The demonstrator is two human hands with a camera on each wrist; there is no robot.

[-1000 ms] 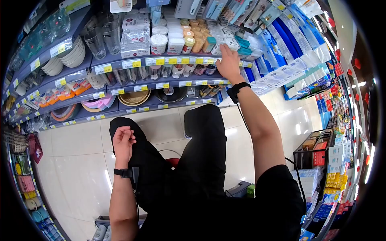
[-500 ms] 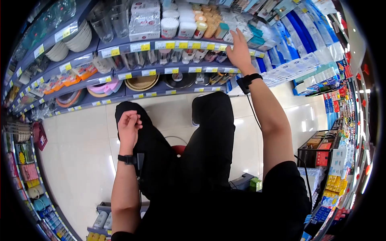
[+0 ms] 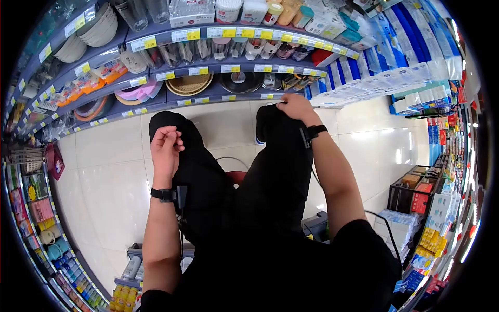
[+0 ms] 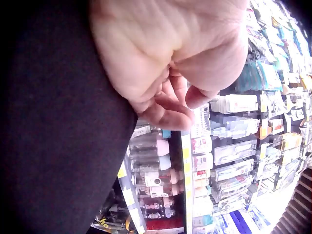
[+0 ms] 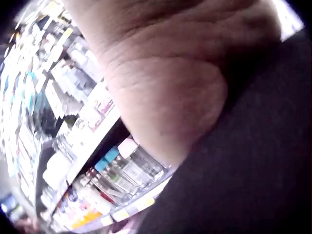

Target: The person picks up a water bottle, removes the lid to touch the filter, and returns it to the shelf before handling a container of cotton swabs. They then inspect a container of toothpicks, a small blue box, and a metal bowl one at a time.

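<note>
My left hand lies over the left thigh, its fingers loosely curled and holding nothing. In the left wrist view its palm faces the camera, beside the dark trouser cloth. My right hand rests at the right knee, below the shelf front. The heel of that hand fills the top of the right wrist view, against the dark trouser leg; its fingers are hidden there. Boxed goods and a cotton swab tub stand on the upper shelf, with clear bottles one level down.
Shelves with price tags curve across the front. Pink basins and a woven basket sit on the lowest level. Blue and white packs stack up at right. A red stool shows between the legs, on the tiled floor.
My right hand has come away from the upper shelf goods and down to the right knee. The left hand keeps its place on the thigh. The head view has shifted lower.
</note>
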